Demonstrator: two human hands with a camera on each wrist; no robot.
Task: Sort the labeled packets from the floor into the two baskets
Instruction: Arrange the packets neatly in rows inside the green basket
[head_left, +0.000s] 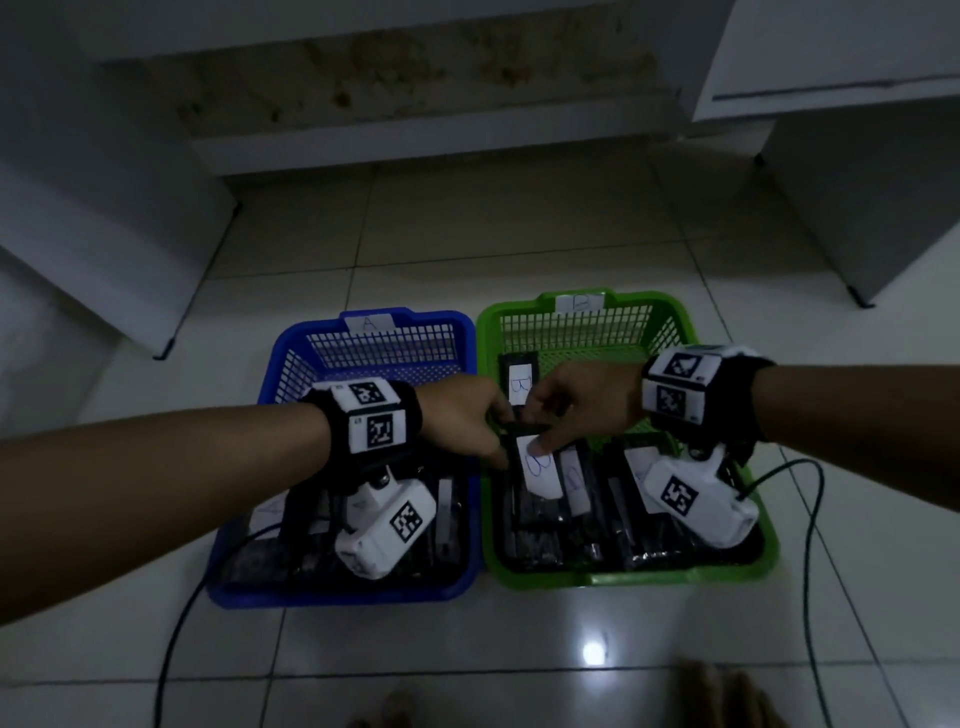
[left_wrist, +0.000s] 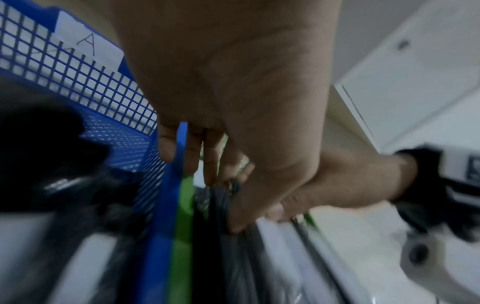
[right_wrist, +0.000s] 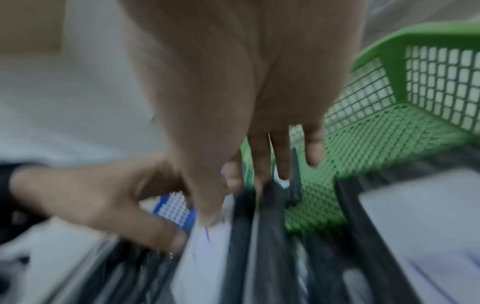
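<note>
Both hands meet over the left side of the green basket (head_left: 628, 578), tagged B. Between them they hold a black packet (head_left: 537, 470) with a white label marked B, upright above several packets lying in that basket. My left hand (head_left: 501, 436) pinches its top left edge; the left wrist view shows thumb and fingers of the left hand (left_wrist: 226, 202) closed on the black plastic (left_wrist: 228, 257). My right hand (head_left: 535, 428) pinches the top too, with the right hand's (right_wrist: 235, 201) thumb on the white label (right_wrist: 205, 257). The blue basket (head_left: 363, 593), tagged A, also holds black packets.
Another B packet (head_left: 519, 383) leans at the far left of the green basket. Black cables (head_left: 810, 545) trail over the white tiled floor on both sides. White furniture (head_left: 857, 208) stands behind and beside the baskets. Toes (head_left: 722, 696) show at the bottom edge.
</note>
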